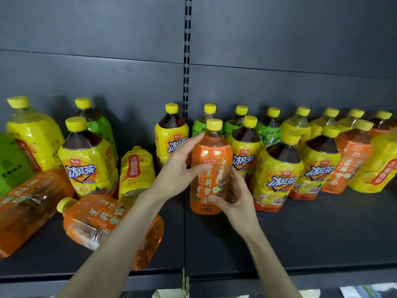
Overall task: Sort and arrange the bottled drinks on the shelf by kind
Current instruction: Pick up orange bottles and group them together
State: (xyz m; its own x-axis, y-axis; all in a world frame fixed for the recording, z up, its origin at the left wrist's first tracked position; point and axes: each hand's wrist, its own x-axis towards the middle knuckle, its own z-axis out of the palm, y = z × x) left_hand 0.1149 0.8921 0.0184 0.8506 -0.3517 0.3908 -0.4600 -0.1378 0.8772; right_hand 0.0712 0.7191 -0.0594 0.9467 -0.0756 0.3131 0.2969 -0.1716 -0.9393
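An upright orange-label bottle point(211, 168) with a yellow cap stands at the middle of the dark shelf point(300, 237). My left hand point(182, 166) wraps its upper left side, thumb across the label. My right hand point(234, 196) cups its lower right side, thumb on the label's lower front. Left of my forearm another orange-label bottle point(96, 220) lies on its side. A third orange bottle point(28, 201) lies at the far left. Iced-tea bottles with yellow labels point(277, 175) stand right of the held one.
Green-label bottles point(268, 130) stand along the back wall, yellow pear-drink bottles point(136, 171) at left and far right point(380, 162). More orange bottles point(350, 155) stand at right. A slotted upright post point(187, 61) splits the back panel. The shelf's front part on the right is bare.
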